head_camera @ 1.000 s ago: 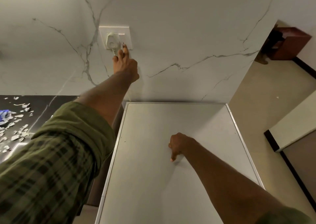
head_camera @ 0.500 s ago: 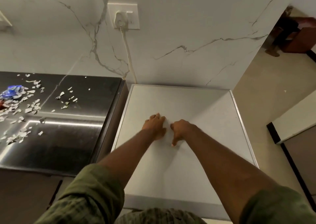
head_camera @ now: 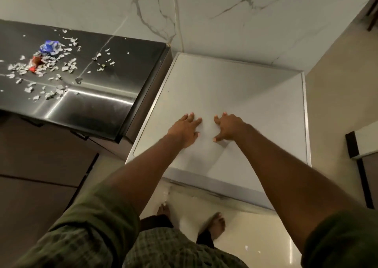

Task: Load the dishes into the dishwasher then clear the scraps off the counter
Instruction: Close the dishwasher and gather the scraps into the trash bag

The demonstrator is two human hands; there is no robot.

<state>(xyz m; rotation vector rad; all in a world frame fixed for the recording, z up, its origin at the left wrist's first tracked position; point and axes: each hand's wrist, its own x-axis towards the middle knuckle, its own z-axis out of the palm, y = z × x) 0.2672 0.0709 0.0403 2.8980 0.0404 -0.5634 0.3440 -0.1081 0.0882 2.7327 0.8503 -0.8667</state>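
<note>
Both hands rest on the flat white top of the boxy white dishwasher (head_camera: 225, 87), the left hand (head_camera: 187, 129) flat with fingers straight, the right hand (head_camera: 229, 127) with loosely bent fingers propped on the panel, neither grip holding anything. Well off to the left of the left hand, the torn pale paper scraps (head_camera: 51, 71) lie scattered with a crumpled blue wrapper (head_camera: 50, 46) and a red wrapper (head_camera: 34, 64) on the glossy dark worktop (head_camera: 98, 108). They look feather-light, limp and easily scattered, so sweeping them together into a cupped palm would likely serve better than pinching each.
</note>
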